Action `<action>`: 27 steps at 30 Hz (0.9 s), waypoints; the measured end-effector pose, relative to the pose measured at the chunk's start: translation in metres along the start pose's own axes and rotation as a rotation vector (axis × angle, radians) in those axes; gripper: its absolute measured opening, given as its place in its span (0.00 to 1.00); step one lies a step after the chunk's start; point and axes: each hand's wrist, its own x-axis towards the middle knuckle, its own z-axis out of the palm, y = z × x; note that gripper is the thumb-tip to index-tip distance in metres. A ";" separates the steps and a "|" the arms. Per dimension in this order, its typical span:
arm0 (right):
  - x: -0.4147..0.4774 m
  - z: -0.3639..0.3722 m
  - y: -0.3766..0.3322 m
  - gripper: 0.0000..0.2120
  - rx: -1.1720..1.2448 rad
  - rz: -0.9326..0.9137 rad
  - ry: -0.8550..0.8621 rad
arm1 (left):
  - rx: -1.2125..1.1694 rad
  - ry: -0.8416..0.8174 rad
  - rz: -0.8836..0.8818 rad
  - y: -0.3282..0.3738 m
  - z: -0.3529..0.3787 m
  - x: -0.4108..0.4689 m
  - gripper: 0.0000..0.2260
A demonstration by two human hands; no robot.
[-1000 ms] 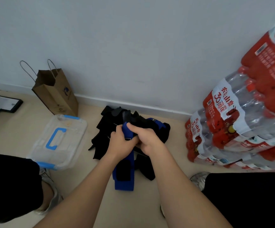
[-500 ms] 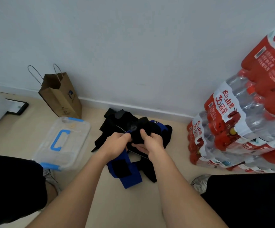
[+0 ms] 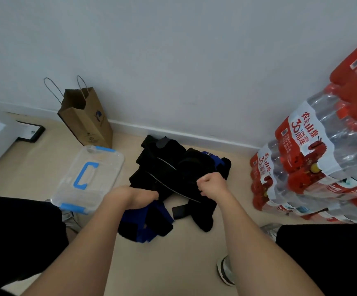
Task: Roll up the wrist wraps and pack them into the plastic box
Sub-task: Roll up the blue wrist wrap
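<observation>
Both hands are pulling apart now, where half a second ago they were working close together over the middle of the heap. The left hand (image 3: 138, 197) is sitting at the near left edge of the heap of wrist wraps (image 3: 162, 167), its fingers curling down and gripping the blue-and-black wrist wrap (image 3: 149, 223). That wrap is bunching up on the floor (image 3: 184, 263) just under the hand.

The right hand (image 3: 211, 184) is holding out to the right, clenching into a fist round a black wrap (image 3: 186, 182) at the right side of the heap. Where that wrap ends among the other dark fabric is too hard to tell. A thin pale edge is running diagonally across the black cloth between the two hands.

The heap itself is lying on the floor close to the far wall (image 3: 173, 71). The plastic box (image 3: 100, 182) is lying on the floor to the left of the heap, clear, with its lid on and a blue handle and blue clips showing. It is sitting just beside the left forearm in this view.

A brown paper bag (image 3: 85, 122) is standing beyond the box against the wall. Shrink-wrapped packs of water bottles (image 3: 314, 167) are stacking up on the right. A shoe (image 3: 225, 271) is showing near the right leg.
</observation>
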 end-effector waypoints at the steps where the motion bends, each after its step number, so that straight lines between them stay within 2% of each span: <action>1: -0.001 -0.001 0.007 0.08 -0.103 0.015 0.057 | 0.042 0.006 0.039 -0.002 0.002 0.004 0.31; 3: -0.008 0.002 0.024 0.04 -0.208 0.088 0.059 | 0.081 0.024 0.140 -0.001 0.010 0.011 0.29; 7: -0.017 0.020 0.050 0.39 -0.202 0.242 -0.110 | -0.194 -0.030 0.241 0.001 0.027 0.034 0.29; 10: -0.016 0.022 0.066 0.47 -0.005 0.356 -0.169 | -0.143 0.150 0.259 -0.008 0.038 0.058 0.17; 12: -0.015 0.022 0.074 0.47 0.215 0.426 -0.197 | -0.076 0.247 0.281 -0.016 0.048 0.071 0.14; 16: -0.003 0.022 0.074 0.47 0.620 0.424 -0.250 | -0.129 0.180 0.364 -0.020 0.068 0.087 0.08; 18: 0.005 0.024 0.068 0.39 0.698 0.371 -0.331 | -0.128 0.155 0.445 -0.009 0.076 0.090 0.08; 20: 0.012 0.023 0.057 0.25 0.609 0.315 -0.379 | -0.159 0.172 0.519 0.006 0.080 0.090 0.07; 21: 0.016 0.021 0.050 0.18 0.493 0.288 -0.328 | -0.184 0.194 0.556 0.014 0.079 0.089 0.07; 22: 0.022 0.018 0.045 0.14 0.349 0.253 -0.201 | -0.215 0.216 0.589 0.022 0.077 0.088 0.08; 24: 0.039 0.007 0.037 0.10 0.038 0.141 0.165 | -0.277 0.252 0.648 0.036 0.070 0.086 0.11; 25: 0.048 -0.002 0.033 0.09 -0.049 0.081 0.320 | -0.301 0.266 0.673 0.044 0.067 0.085 0.11; 27: 0.063 -0.018 0.026 0.08 -0.058 -0.017 0.474 | -0.318 0.288 0.712 0.059 0.059 0.084 0.08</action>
